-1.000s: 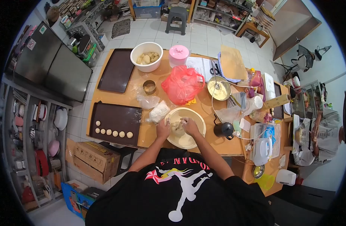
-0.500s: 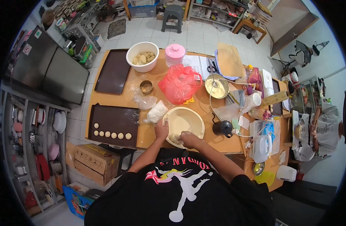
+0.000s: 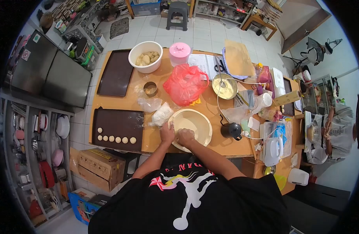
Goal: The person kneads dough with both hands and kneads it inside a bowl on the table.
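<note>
A large cream-coloured bowl [image 3: 203, 130] stands at the table's near edge. My left hand [image 3: 167, 133] grips its left rim, fingers over the edge. Inside it, my right hand [image 3: 185, 136] is closed and presses down on the left part of the bowl. The dough under that hand is mostly hidden by it. Just behind the left hand lies a clear bag of white powder [image 3: 162, 114]. A dark tray [image 3: 119, 121] to the left carries several small round dough balls [image 3: 117, 139].
Behind the bowl sit a red plastic bag [image 3: 185, 84], a metal bowl of pale mixture [image 3: 225, 86] and a white tub of dough pieces [image 3: 145, 67]. A dark kettle-like pot [image 3: 231, 131] stands close on the right. Another person [image 3: 337, 132] is at the far right.
My right hand has shifted left and slightly up within the bowl, nearer my left hand, and now covers the dough. My left hand stays on the rim.
</note>
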Available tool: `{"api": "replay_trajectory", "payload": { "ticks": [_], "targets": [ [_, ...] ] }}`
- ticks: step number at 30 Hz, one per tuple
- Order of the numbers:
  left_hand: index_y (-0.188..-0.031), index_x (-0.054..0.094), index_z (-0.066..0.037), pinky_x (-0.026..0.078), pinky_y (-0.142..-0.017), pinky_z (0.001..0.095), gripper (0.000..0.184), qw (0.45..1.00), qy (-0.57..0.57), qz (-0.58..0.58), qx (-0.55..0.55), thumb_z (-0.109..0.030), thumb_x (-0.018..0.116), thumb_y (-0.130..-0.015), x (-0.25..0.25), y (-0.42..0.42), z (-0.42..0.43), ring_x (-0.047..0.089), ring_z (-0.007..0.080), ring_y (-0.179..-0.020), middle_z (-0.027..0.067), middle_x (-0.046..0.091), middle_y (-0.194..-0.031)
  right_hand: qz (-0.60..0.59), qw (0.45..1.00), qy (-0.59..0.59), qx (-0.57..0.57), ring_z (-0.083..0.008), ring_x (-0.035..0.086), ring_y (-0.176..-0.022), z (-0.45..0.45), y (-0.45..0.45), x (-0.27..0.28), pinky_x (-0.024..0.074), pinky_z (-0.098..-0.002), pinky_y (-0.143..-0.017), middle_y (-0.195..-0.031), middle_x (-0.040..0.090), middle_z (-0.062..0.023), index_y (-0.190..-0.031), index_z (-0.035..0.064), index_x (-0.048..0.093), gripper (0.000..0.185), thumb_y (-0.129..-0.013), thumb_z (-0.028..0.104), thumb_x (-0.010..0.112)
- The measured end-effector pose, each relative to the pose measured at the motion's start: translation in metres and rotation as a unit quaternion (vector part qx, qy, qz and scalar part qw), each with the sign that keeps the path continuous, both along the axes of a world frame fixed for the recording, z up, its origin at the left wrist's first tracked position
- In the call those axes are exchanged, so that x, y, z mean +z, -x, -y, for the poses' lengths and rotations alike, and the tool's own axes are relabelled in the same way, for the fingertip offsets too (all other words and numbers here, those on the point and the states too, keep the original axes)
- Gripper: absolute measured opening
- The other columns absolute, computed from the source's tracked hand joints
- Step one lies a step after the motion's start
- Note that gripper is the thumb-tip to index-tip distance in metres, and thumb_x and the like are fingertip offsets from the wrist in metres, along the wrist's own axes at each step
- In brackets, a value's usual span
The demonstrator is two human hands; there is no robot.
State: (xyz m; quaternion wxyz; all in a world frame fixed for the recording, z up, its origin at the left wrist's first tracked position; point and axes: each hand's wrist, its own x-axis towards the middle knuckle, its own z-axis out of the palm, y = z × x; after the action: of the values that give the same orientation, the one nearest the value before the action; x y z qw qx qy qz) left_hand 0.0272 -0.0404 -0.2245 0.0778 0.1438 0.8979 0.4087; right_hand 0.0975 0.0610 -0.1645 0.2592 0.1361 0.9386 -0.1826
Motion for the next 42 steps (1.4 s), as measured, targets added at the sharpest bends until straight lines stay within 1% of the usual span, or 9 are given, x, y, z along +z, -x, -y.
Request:
{"api": "replay_trajectory", "payload": {
  "ticks": [9, 11, 14, 17, 23, 27, 30, 38, 42],
  "targets": [
    [-0.093, 0.060, 0.000, 0.045, -0.073, 0.0519, 0.031, 0.999, -0.034, 0.028, 0.002, -0.030, 0.053, -0.092, 0.005, -0.001, 0.003, 0.058, 0.0453, -0.086, 0.0255, 0.062, -0.089, 0.048, 0.961, 0.144, -0.231, -0.0342, 0.068, -0.081, -0.027, 0.011, -0.046, 0.0541, -0.0399, -0.075, -0.098, 0.066, -0.0245, -0.098, -0.0011, 0.066, 0.052, -0.079, 0.047, 0.061],
    [-0.093, 0.060, -0.001, 0.045, -0.073, 0.0518, 0.031, 0.999, -0.004, 0.050, -0.011, -0.030, 0.053, -0.092, 0.008, 0.003, 0.003, 0.059, 0.0449, -0.086, 0.0254, 0.063, -0.089, 0.078, 0.857, 0.342, -0.378, -0.0300, 0.067, -0.072, -0.039, 0.007, -0.056, 0.0552, -0.0382, -0.068, -0.090, 0.067, -0.0190, -0.099, -0.0040, 0.064, 0.042, -0.087, 0.036, 0.058],
    [-0.093, 0.060, -0.001, 0.045, -0.073, 0.0516, 0.031, 1.000, -0.015, 0.028, -0.004, -0.030, 0.052, -0.092, 0.018, 0.001, 0.001, 0.059, 0.0449, -0.086, 0.0254, 0.063, -0.088, 0.059, 0.552, 0.631, -0.541, -0.0286, 0.065, -0.075, -0.052, -0.015, -0.070, 0.0555, -0.0394, -0.069, -0.089, 0.065, -0.0162, -0.110, -0.0058, 0.058, 0.027, -0.093, 0.015, 0.055],
    [-0.098, 0.062, 0.000, 0.046, -0.075, 0.0484, 0.032, 0.999, -0.015, 0.039, -0.021, -0.030, 0.052, -0.093, 0.004, 0.003, 0.003, 0.060, 0.0433, -0.086, 0.0244, 0.063, -0.089, -0.010, 0.458, 0.709, -0.536, -0.0272, 0.065, -0.079, -0.048, -0.034, -0.012, 0.0550, -0.0368, -0.071, -0.093, 0.065, -0.0176, -0.117, -0.0045, 0.056, 0.033, -0.093, 0.017, 0.056],
    [-0.089, 0.060, 0.000, 0.045, -0.074, 0.0515, 0.033, 0.999, -0.025, 0.033, -0.012, -0.032, 0.052, -0.092, 0.013, 0.003, 0.001, 0.059, 0.0450, -0.085, 0.0256, 0.062, -0.086, -0.181, 0.884, 0.270, -0.336, -0.0266, 0.065, -0.084, -0.073, -0.028, -0.054, 0.0521, -0.0378, -0.073, -0.096, 0.064, -0.0200, -0.122, -0.0026, 0.056, 0.038, -0.095, 0.023, 0.048],
    [-0.090, 0.059, 0.001, 0.045, -0.073, 0.0527, 0.032, 0.998, -0.034, 0.047, -0.011, -0.030, 0.053, -0.092, 0.010, 0.004, 0.001, 0.059, 0.0462, -0.082, 0.0263, 0.062, -0.087, -0.179, 0.956, 0.117, -0.201, -0.0365, 0.063, -0.082, -0.061, 0.002, -0.069, 0.0488, -0.0437, -0.078, -0.092, 0.063, -0.0246, -0.109, -0.0016, 0.063, 0.039, -0.089, 0.032, 0.056],
    [-0.092, 0.060, 0.000, 0.045, -0.074, 0.0521, 0.031, 0.999, -0.013, 0.033, -0.004, -0.030, 0.052, -0.092, 0.005, 0.003, 0.003, 0.059, 0.0458, -0.083, 0.0262, 0.062, -0.089, -0.215, 0.955, 0.185, -0.091, -0.0415, 0.058, -0.097, -0.045, -0.001, 0.010, 0.0443, -0.0471, -0.088, -0.101, 0.060, -0.0271, -0.090, 0.0008, 0.068, 0.029, -0.088, 0.027, 0.056],
    [-0.092, 0.059, 0.000, 0.045, -0.074, 0.0523, 0.029, 1.000, -0.013, 0.009, 0.017, -0.028, 0.054, -0.091, 0.008, -0.002, -0.001, 0.058, 0.0460, -0.084, 0.0255, 0.062, -0.087, -0.170, 0.972, 0.134, 0.091, -0.0397, 0.061, -0.084, -0.031, -0.067, 0.011, 0.0509, -0.0449, -0.076, -0.088, 0.061, -0.0236, -0.088, -0.0002, 0.065, 0.015, -0.076, 0.005, 0.057],
    [-0.091, 0.060, 0.001, 0.044, -0.074, 0.0522, 0.030, 1.000, -0.007, 0.019, 0.017, -0.028, 0.054, -0.092, 0.015, -0.002, -0.001, 0.058, 0.0462, -0.084, 0.0259, 0.062, -0.086, -0.133, 0.985, 0.066, 0.083, -0.0384, 0.064, -0.083, -0.016, -0.063, 0.003, 0.0514, -0.0469, -0.075, -0.085, 0.064, -0.0222, -0.087, 0.0004, 0.065, 0.016, -0.076, 0.008, 0.057]
  ]
}}
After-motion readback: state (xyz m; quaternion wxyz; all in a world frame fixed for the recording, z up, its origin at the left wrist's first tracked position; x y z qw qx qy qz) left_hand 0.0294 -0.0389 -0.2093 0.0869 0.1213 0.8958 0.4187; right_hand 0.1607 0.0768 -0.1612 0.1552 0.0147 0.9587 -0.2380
